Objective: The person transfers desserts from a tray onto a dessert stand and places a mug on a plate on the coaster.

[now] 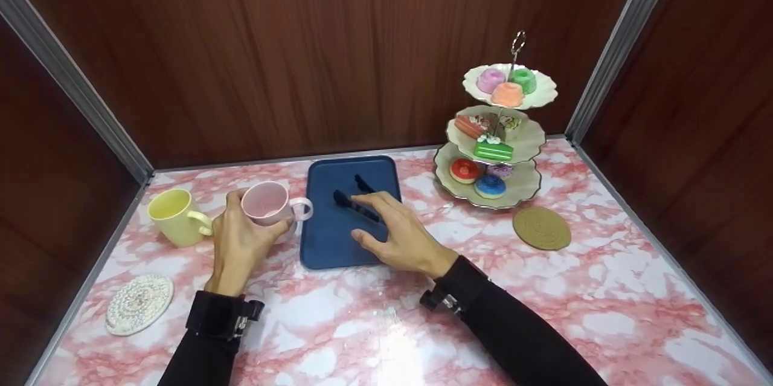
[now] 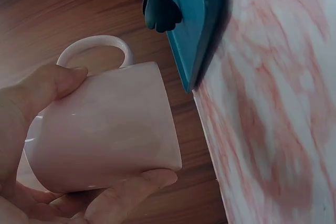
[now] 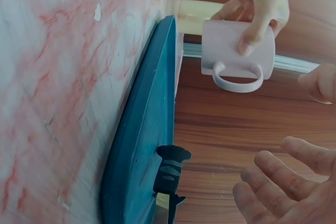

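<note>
My left hand (image 1: 241, 244) grips a pink mug (image 2: 113, 124), thumb on the side by the handle and fingers around the opposite side. The right wrist view shows the mug held up off the table, its handle pointing toward my right hand. Over the blue tray (image 1: 329, 247) hovers my right hand (image 1: 406, 234), its fingers spread and apart from anything. Beneath it, dark tongs (image 1: 361, 209) with scalloped tips lie on the tray, partly hidden by that hand. Just left of my left hand stands a yellow mug (image 1: 176, 221), handle to the right.
A three-tier stand (image 1: 531, 139) carrying several toy cakes and donuts stands at the back right. In front of it lies a gold round coaster (image 1: 542, 229). A white beaded coaster (image 1: 140, 304) rests at the front left. Wooden panels (image 1: 338, 54) enclose the marbled table.
</note>
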`<state>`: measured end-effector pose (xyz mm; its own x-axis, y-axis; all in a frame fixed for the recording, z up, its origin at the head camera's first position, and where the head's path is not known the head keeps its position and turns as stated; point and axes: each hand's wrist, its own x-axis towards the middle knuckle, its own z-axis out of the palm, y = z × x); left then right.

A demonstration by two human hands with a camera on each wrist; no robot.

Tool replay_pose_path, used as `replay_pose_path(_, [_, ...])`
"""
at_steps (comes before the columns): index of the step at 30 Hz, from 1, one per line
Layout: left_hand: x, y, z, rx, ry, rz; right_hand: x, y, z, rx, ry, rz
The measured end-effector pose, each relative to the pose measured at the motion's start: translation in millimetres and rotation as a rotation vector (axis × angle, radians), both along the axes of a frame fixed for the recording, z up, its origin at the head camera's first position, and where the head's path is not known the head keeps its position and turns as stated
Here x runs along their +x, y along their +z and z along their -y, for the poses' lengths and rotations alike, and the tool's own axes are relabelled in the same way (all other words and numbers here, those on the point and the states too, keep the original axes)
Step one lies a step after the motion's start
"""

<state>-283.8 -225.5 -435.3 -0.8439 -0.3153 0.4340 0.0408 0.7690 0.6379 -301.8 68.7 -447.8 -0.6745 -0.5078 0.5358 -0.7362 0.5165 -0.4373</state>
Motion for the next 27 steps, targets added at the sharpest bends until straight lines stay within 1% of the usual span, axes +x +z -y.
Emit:
replay_pose_path(6, [6.5,5.4,-10.2,-0.009,-0.026,-0.032,-1.0,0.3,5.1,-0.023,0.010,-0.004])
replay_pose_path(17, [17.3,17.8,-29.8,-0.007,-0.084,-0.065,-1.6,2.1,12.5,-0.058,0.048,0.048])
replay_pose_path(21, [19.5,19.5,-35.8,-0.010,-0.110,-0.079,-2.6,1.8,16.3,-0.068,0.063,0.054])
replay_pose_path(24, [21.1,19.7,-39.5,-0.007,-0.129,-0.077,-2.8,1.9,19.1,-0.078,0.087,0.084])
replay_pose_path(27, [22.5,19.2,-42.4,-0.003,-0.146,-0.070,-2.2,2.3,21.8,-0.098,0.110,0.091])
